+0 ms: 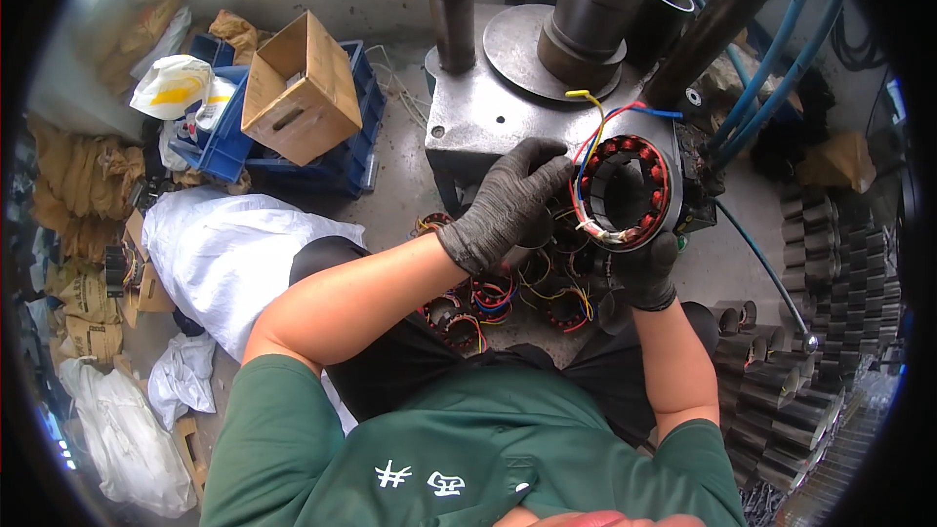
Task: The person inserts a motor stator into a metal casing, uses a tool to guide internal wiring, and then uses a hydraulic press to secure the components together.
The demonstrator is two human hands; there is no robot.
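Just in front of the press, a motor stator (664, 197) is held up with its round opening facing me. Red windings and pale lacing run round its rim. Red, blue and yellow lead wires (597, 129) rise from its upper left side. My right hand (647, 271), in a dark work glove, grips the stator from below; part of its fingers is hidden behind it. At the stator's left side is my left hand (517, 197), also gloved, its fingers bent and their tips against the rim by the wires. Several more wired stators (493, 295) lie below, between my legs.
A metal press base (478, 117) with thick columns (449, 5) and a cylindrical die (597, 5) stands ahead. To the left, a cardboard box (303, 98) sits on blue crates (366, 132). Stacked metal sleeves (771, 371) line the right. Blue hoses (781, 49) hang at upper right.
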